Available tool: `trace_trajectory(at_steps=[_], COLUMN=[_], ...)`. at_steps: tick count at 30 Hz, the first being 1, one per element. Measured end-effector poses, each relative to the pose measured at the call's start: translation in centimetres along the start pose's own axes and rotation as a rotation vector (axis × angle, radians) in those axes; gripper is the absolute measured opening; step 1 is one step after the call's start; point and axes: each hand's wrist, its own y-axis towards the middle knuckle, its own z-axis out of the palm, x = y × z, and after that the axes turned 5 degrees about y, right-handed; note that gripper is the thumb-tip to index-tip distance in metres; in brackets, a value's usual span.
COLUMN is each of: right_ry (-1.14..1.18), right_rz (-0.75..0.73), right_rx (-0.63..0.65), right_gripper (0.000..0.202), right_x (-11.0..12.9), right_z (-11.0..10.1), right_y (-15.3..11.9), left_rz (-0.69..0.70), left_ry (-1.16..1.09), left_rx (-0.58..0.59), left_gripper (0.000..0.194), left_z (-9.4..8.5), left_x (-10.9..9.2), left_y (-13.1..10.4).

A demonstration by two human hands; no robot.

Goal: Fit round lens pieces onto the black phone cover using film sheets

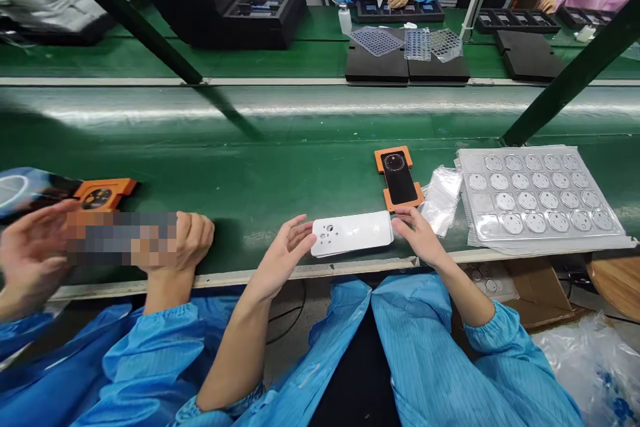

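Note:
My left hand [287,250] grips the left end of a thin stack of white phone-sized sheets [355,232], thumb near its edge and fingers partly hidden behind it. Small holes show at the stack's left end. At the other end, the fingertips of my right hand [419,233] press on its right edge. Just beyond lies a black phone back [399,183] with a round camera area, set in an orange frame [404,197]. Clear plastic film sleeves [443,197] lie close behind my right hand.
To the right, a clear tray [545,197] holds several round white pieces. A co-worker's hands [175,240] work at the left beside another orange frame [107,192]. Across the green bench [280,160], other people handle black trays [400,11]. Green posts [565,80] slant over the bench.

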Motion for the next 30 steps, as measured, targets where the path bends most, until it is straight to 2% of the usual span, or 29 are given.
trace_trajectory(at_steps=[3, 5, 8, 11, 16, 22, 26, 30], right_ry=[-0.404, -0.623, -0.768, -0.812, -0.764, -0.588, -0.373, -0.150], right_rz=[-0.178, -0.274, -0.377, -0.447, -0.492, -0.433, -0.280, -0.132], right_rx=[0.045, 0.067, 0.069, 0.040, -0.001, -0.083, -0.160, -0.271], right_gripper=[0.025, 0.016, 0.010, 0.009, 0.020, 0.023, 0.019, 0.017], right_x=[-1.0, -2.4, -4.3, -5.3, -5.3, -4.7, -3.4, -3.6], right_z=[-0.8, -1.0, -0.4, 0.7, 1.0, -0.5, -2.4, -5.9], right_y=[-1.3, -2.5, -3.6, -3.6, -3.2, -4.4, -5.9, -9.0], left_rz=[0.117, 0.145, 0.142, 0.146, 0.183, 0.265, 0.275, 0.311], left_ry=[0.075, 0.110, 0.130, 0.138, 0.124, 0.115, 0.118, 0.123], left_rx=[-0.065, -0.066, -0.062, -0.078, -0.150, -0.223, -0.212, -0.205], left_gripper=[0.073, 0.068, 0.065, 0.062, 0.059, 0.055, 0.052, 0.050], left_z=[0.0, -0.2, -0.3, -0.4, -0.8, -0.4, 0.0, 0.5], left_x=[0.4, 0.7, 0.7, 0.4, -0.5, -1.9, -2.5, -2.8], left_y=[-0.4, -0.6, -0.7, -0.6, -0.8, -1.5, -1.3, -0.6])
